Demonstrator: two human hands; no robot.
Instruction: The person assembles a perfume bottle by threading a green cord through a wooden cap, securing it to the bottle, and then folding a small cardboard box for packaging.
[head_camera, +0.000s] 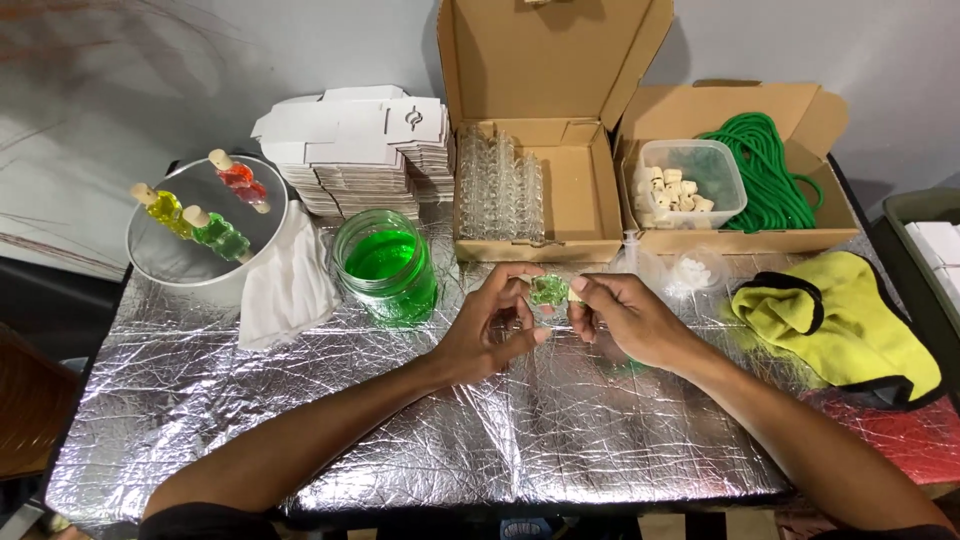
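Both hands meet over the middle of the foil-covered table (300, 400). My left hand (492, 328) and my right hand (625, 318) together hold a small clear bottle of green liquid (548, 290) between their fingertips. A pale cork-like piece shows at my right fingers beside the bottle. A glass jar of green liquid (388, 265) stands just left of my left hand.
A round white tray (170, 265) at the left bears small corked bottles, yellow, green and red. Behind are stacked flat white boxes (350, 150), an open carton of empty glass bottles (500, 185), a carton with a tub of corks (690, 180) and green cord (765, 170). A yellow cloth (850, 315) lies right.
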